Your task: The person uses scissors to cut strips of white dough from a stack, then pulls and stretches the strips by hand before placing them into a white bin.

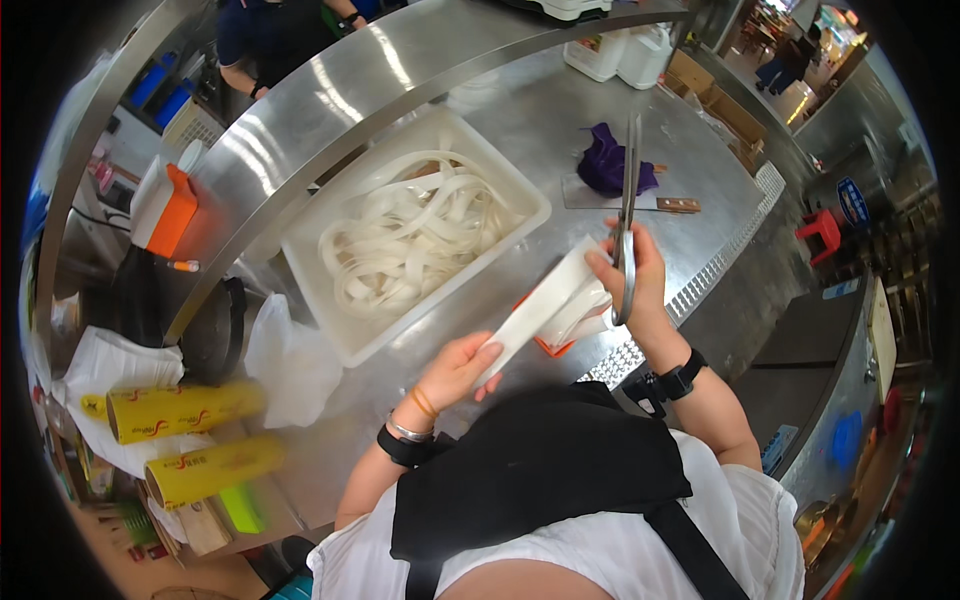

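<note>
Between my two hands stretches a flat white strip [541, 300], perhaps a wide noodle. My left hand [465, 364] pinches its near end. My right hand [637, 274] holds its far end between fingers and thumb, along with metal scissors [628, 217] whose blades point away from me. Beneath the strip lies an orange-edged tray or pack [556, 347] with clear plastic and white pieces, partly hidden. A white plastic bin [450, 300] to the left holds a tangled heap of similar long white strips [420, 225].
Beyond my right hand, a cleaver [679, 205] lies by a purple cloth [604, 161]. White jugs [619, 56] stand farther back. At left are a plastic bag [289, 364] and yellow film rolls [187, 412]. A raised steel shelf [337, 97] crosses above the counter; another person [277, 45] stands beyond.
</note>
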Demonstrator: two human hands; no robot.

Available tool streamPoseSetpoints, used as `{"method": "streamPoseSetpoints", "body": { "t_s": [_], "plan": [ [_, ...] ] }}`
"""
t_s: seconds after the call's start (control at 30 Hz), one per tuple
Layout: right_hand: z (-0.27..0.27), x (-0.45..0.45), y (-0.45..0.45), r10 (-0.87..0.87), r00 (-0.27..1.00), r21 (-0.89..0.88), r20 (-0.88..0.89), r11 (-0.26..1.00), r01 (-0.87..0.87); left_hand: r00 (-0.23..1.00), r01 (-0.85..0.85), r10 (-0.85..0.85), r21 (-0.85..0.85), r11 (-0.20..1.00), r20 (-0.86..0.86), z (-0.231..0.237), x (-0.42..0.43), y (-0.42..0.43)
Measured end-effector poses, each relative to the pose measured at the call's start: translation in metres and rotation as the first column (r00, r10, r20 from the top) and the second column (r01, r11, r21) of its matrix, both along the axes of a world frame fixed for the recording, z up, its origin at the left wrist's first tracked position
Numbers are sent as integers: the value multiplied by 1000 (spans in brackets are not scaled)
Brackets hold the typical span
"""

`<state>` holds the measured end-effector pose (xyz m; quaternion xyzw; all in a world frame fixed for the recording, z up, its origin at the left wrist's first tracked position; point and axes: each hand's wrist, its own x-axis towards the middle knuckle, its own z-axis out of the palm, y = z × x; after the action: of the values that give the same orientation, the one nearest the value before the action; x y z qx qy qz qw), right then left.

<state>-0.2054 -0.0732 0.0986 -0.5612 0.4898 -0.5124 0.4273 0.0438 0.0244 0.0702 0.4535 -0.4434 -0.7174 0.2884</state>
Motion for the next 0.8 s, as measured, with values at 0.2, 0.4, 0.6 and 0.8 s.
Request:
{"method": "streamPoseSetpoints", "body": {
  "t_s": [0.2, 0.4, 0.6, 0.8],
  "plan": [
    [-92, -41, -6, -81, 987, 34, -138, 996, 86, 987, 112, -119, 69, 991, 104, -53, -35, -14],
    [-99, -47, -14, -122, 922, 22, -369, 990, 140, 978, 83, -114, 175, 981, 174, -80, -53, -30],
    [-83, -95, 37, 14, 939, 188, -344, 981, 55, 971, 46, -98, 230, 972, 217, -81, -61, -34],
    [-89, -138, 122, 523, 851, 692, 48, 597, -406, 980, 45, -89, 240, 970, 178, -72, -60, -33]
  ]
}}
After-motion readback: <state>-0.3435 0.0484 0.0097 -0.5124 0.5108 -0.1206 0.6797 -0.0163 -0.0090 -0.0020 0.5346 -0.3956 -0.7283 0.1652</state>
